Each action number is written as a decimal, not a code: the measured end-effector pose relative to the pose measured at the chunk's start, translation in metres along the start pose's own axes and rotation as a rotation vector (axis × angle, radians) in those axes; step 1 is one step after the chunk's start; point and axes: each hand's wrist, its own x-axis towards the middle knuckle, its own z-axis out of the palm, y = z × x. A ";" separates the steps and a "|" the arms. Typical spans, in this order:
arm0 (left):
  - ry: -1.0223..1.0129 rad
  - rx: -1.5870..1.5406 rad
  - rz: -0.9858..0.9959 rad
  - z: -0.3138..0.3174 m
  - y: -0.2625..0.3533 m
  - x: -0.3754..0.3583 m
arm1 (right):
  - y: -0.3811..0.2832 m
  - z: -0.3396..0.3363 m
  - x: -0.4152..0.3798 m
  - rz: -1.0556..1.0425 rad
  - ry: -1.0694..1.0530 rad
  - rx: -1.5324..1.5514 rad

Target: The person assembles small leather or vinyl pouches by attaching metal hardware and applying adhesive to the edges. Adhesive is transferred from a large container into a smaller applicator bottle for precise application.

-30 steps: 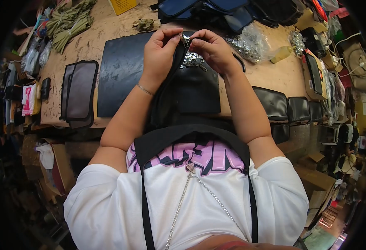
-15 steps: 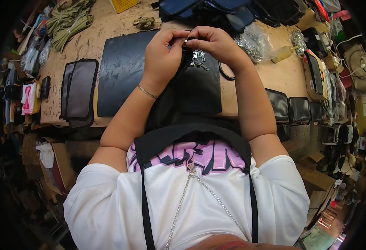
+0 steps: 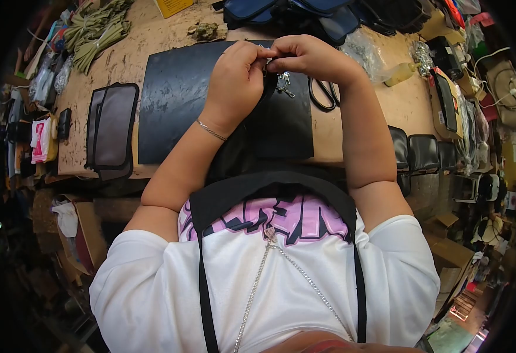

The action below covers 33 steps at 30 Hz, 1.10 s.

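My left hand [image 3: 235, 79] is closed, thumb against fingers, on a black zipper tape [image 3: 265, 88] that hangs down beside it and is mostly hidden. My right hand [image 3: 311, 57] meets it fingertip to fingertip, pinched on what looks like a small metal zipper slider, largely covered by the fingers. Just below lie several silvery zipper sliders [image 3: 285, 86] on a black board [image 3: 178, 106]. To the right of the board, under my right wrist, show the black handles of scissors [image 3: 322, 101].
Dark mesh panels [image 3: 114, 126] lie at the left. Bundled green strips [image 3: 96, 35] are at the far left. Navy fabric pieces [image 3: 287, 12] are piled at the back. A plastic bag [image 3: 363, 56] and a bottle [image 3: 400, 75] stand right, with black pouches [image 3: 422, 152] along the front edge.
Both hands have shifted slightly to the right, their fingertips still together. The metal slider visible between them is now mostly covered. More of the scissors' handles shows.
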 end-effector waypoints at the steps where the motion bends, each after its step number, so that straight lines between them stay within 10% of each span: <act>1: 0.031 -0.049 -0.018 0.001 0.000 0.000 | 0.005 0.001 0.001 0.003 0.013 0.056; 8: 0.158 -0.269 -0.177 0.008 -0.014 -0.001 | 0.017 0.034 0.001 -0.051 0.251 0.507; 21: 0.052 -0.058 -0.060 0.001 -0.008 -0.002 | 0.003 0.020 0.000 -0.024 0.242 -0.014; 33: 0.096 -0.407 -0.293 0.008 -0.008 -0.007 | 0.017 0.069 -0.003 -0.148 0.666 0.469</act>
